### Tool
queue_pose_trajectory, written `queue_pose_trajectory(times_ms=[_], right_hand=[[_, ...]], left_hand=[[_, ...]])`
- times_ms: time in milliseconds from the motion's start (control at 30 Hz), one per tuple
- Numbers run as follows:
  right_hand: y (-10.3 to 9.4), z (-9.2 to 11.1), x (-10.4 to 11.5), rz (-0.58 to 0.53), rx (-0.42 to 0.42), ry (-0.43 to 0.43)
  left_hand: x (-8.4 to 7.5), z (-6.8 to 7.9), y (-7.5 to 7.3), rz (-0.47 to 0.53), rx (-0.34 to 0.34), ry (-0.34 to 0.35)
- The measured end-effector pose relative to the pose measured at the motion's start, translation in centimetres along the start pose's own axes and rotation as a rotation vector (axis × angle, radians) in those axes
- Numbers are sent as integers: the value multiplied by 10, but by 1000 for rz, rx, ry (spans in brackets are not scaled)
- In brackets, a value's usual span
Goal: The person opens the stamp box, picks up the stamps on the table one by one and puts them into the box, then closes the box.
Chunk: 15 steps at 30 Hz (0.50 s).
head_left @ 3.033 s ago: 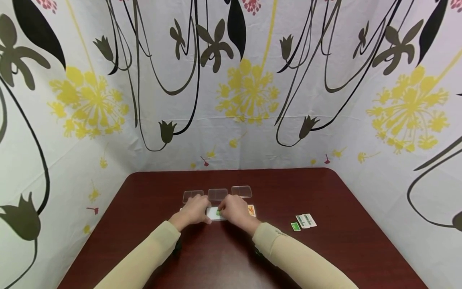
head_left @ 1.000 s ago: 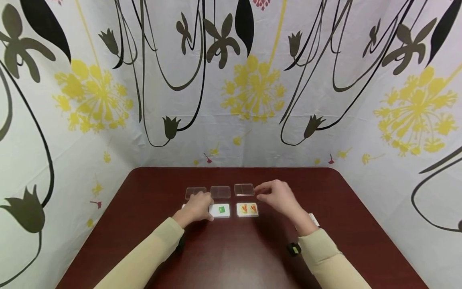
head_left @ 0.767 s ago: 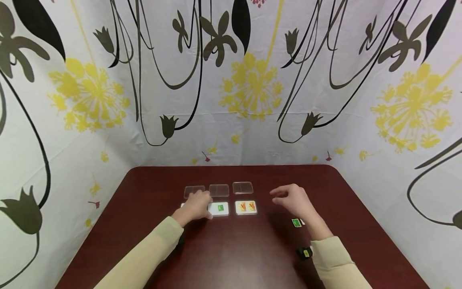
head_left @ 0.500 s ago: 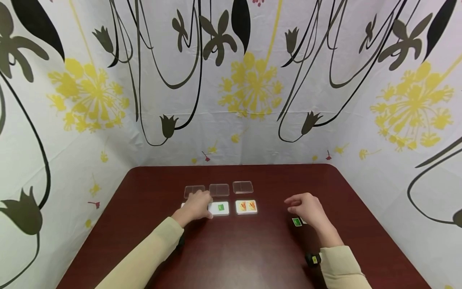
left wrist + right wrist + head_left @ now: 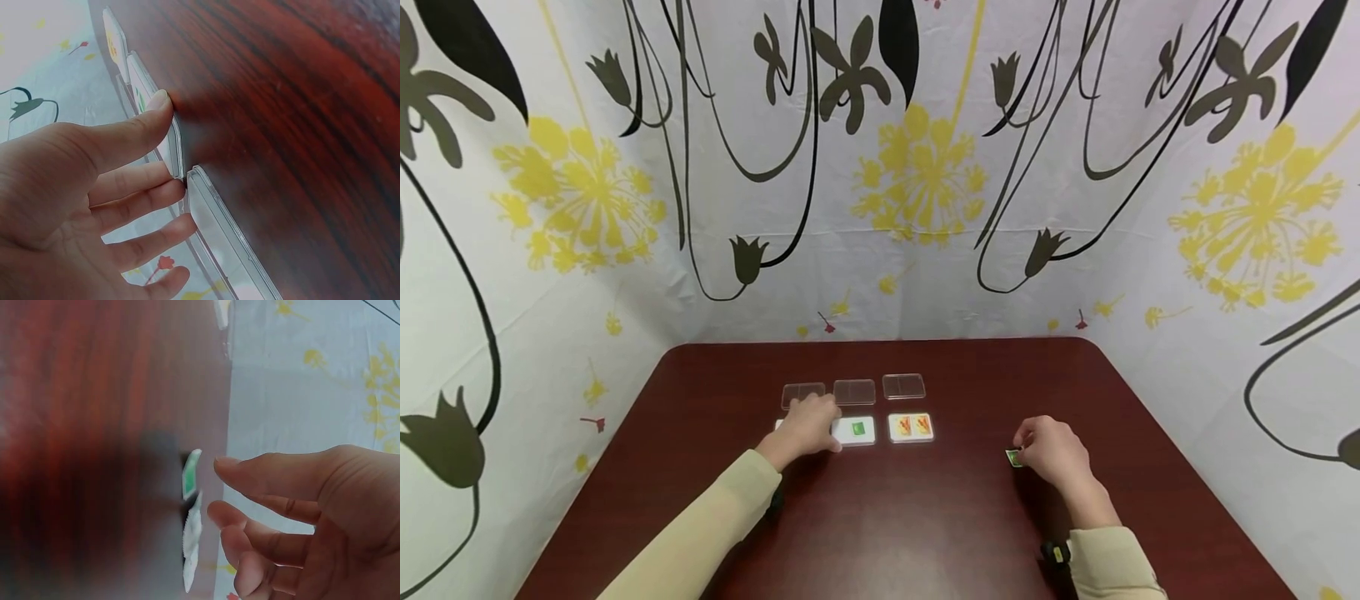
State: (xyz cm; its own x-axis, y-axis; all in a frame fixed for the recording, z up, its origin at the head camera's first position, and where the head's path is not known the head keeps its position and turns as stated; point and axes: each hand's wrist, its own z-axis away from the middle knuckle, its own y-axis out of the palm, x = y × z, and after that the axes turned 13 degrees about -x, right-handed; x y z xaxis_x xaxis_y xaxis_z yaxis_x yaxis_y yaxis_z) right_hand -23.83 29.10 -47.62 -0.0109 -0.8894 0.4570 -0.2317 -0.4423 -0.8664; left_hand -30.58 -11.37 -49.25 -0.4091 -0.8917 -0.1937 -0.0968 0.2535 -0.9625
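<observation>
At the middle of the row, my left hand (image 5: 805, 421) pinches the left end of a flat white plastic case (image 5: 868, 437), a green stamp (image 5: 858, 428) lying in it. In the left wrist view, the thumb presses that case's near edge and the fingers reach its far side. Another white case (image 5: 222, 231) stands beside it, mostly hidden by the hand in the head view. To the right, a case (image 5: 912, 439) holds two orange-and-yellow stamps. My right hand (image 5: 1056, 454) hovers with bent fingers over a loose green stamp (image 5: 190, 477); a gap shows between fingertips and stamp.
Three clear plastic lids (image 5: 854, 392) lie in a row behind the cases. Loose whitish stamps (image 5: 192, 531) lie beside the green one, hidden under my right hand in the head view. The dark red table (image 5: 880, 517) meets a floral cloth (image 5: 895, 292) at the back.
My right hand has moved from the middle case out to the right and down over the loose stamps. A green stamp now lies released in that case. The left hand stays put.
</observation>
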Motion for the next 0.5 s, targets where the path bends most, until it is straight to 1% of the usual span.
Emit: queue_pose_trajectory(times_ms=[233,500], right_hand=[[13,4,-1,44,-21,-11],[14,3,-2,29,-27,-8]], left_hand=[[0,1,0,1,-7,10],[-1,2,-1,-10,-13,13]])
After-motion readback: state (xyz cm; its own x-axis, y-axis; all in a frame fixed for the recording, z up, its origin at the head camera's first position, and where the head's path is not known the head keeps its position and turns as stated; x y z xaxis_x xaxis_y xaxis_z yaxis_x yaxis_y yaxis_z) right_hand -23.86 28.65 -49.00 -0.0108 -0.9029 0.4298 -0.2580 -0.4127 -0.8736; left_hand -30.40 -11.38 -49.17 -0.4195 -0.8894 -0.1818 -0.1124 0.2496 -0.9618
